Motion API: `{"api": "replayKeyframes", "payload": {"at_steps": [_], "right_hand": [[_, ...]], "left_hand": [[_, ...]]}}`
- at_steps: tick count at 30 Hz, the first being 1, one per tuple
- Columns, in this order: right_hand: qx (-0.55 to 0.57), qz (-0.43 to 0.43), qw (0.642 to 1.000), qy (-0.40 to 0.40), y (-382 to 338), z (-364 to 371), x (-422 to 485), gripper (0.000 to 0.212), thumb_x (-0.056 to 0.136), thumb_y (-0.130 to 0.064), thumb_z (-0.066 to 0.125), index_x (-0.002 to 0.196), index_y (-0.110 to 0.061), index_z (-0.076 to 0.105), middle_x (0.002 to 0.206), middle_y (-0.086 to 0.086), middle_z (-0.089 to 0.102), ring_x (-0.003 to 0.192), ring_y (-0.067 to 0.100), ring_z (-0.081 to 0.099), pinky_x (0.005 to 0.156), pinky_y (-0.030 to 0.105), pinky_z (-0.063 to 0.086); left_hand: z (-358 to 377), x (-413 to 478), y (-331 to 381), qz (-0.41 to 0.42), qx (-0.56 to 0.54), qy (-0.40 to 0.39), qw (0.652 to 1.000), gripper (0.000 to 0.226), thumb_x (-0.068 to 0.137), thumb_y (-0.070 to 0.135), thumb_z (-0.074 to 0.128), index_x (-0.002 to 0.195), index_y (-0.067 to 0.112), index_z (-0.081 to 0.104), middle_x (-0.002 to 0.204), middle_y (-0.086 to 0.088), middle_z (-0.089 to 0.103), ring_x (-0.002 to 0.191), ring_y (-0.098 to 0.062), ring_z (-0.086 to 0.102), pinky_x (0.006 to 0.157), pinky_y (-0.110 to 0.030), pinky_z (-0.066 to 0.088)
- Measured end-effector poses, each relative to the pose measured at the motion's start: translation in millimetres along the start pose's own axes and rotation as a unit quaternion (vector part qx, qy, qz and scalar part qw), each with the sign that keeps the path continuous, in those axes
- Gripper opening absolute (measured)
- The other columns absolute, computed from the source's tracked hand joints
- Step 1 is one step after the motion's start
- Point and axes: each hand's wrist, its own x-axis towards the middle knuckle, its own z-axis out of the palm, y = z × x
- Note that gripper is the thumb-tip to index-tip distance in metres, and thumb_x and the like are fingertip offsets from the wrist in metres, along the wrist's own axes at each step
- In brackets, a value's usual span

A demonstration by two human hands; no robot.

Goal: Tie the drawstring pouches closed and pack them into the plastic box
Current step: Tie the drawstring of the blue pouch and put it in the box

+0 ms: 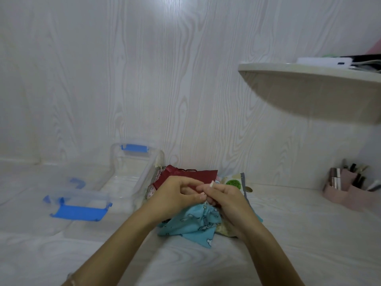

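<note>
At the near middle of the table, a light-blue printed pouch lies bunched under both hands, its gathered mouth pointing toward the far edge. The left hand and right hand meet over that mouth, fingers curled and fingertips pinched together. They seem to be pinching the drawstring, though the cord itself is too thin and hidden to make out. By my reading the step in hand is tying this pouch shut, and the knot is not yet visibly finished.

Just behind the hands sits a heap of other pouches: a dark red pouch on top and a pale pouch with a green print beside it to the right. These look untied.

Toward the left side lies the clear lid with blue clips, and beyond it stands the open plastic box, touching the heap's left edge and seemingly holding nothing yet.

The next move calls for pulling the cord tight, then carrying the pouch leftward into the box.

At the far right edge stands a pink organiser.
</note>
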Motion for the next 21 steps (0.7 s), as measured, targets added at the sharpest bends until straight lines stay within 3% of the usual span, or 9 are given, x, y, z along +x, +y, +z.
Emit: {"api": "replayKeyframes", "payload": {"at_steps": [2,5,8,13,17,21], "right_hand": [[0.008,-0.003,1.0,0.01,1.2,1.4,0.8,0.018,0.092,-0.013,0.061,0.093,0.001,0.072,0.064,0.002,0.06,0.066,0.016,0.05,0.066,0.025,0.041],[0.02,0.006,0.999,0.036,2.5,1.6,-1.3,0.016,0.092,-0.018,0.061,0.09,-0.005,0.07,0.075,0.008,0.069,0.065,0.014,0.055,0.061,0.022,0.042],[-0.019,-0.007,0.999,0.049,2.1,1.3,-4.4,0.014,0.092,-0.018,0.061,0.089,-0.008,0.07,0.078,0.008,0.073,0.062,0.007,0.06,0.067,0.027,0.045],[-0.047,-0.016,0.996,0.068,-2.1,1.7,-6.8,0.009,0.087,-0.015,0.068,0.095,-0.011,0.065,0.066,-0.002,0.07,0.06,0.005,0.063,0.065,0.026,0.049],[-0.006,-0.031,0.998,0.051,-1.6,-2.1,-11.5,0.028,0.079,-0.006,0.075,0.101,-0.008,0.057,0.087,0.017,0.072,0.076,0.022,0.067,0.073,0.035,0.054],[-0.158,-0.153,0.972,0.087,4.0,1.2,-14.6,0.022,0.082,-0.005,0.072,0.094,-0.023,0.068,0.079,0.0,0.072,0.076,0.007,0.067,0.07,0.018,0.054]], "left_hand": [[0.4,-1.6,-0.1,0.01,-0.016,0.035,0.999,0.017,0.084,0.013,0.071,0.1,0.017,0.075,0.053,0.009,0.063,0.047,0.005,0.05,0.047,-0.008,0.04],[-1.6,1.6,-5.9,0.006,0.04,0.067,0.997,0.012,0.084,0.017,0.071,0.091,0.024,0.078,0.065,0.003,0.071,0.059,-0.001,0.058,0.057,-0.02,0.049],[2.4,0.5,-7.3,0.014,0.125,0.036,0.991,0.016,0.089,0.023,0.065,0.092,0.032,0.076,0.063,0.012,0.065,0.054,0.003,0.05,0.056,-0.014,0.041],[5.3,-1.5,-3.7,0.012,0.065,0.043,0.997,0.009,0.084,0.031,0.071,0.08,0.025,0.076,0.052,0.013,0.055,0.044,0.003,0.041,0.047,-0.011,0.035],[2.1,0.8,-6.3,0.011,0.053,0.091,0.994,0.012,0.082,0.029,0.072,0.075,0.021,0.076,0.054,0.009,0.059,0.046,0.002,0.044,0.047,-0.014,0.035],[3.0,0.7,-6.0,0.021,0.072,0.065,0.995,0.014,0.085,0.032,0.069,0.077,0.022,0.075,0.058,0.006,0.061,0.05,0.0,0.045,0.05,-0.015,0.036]]}}
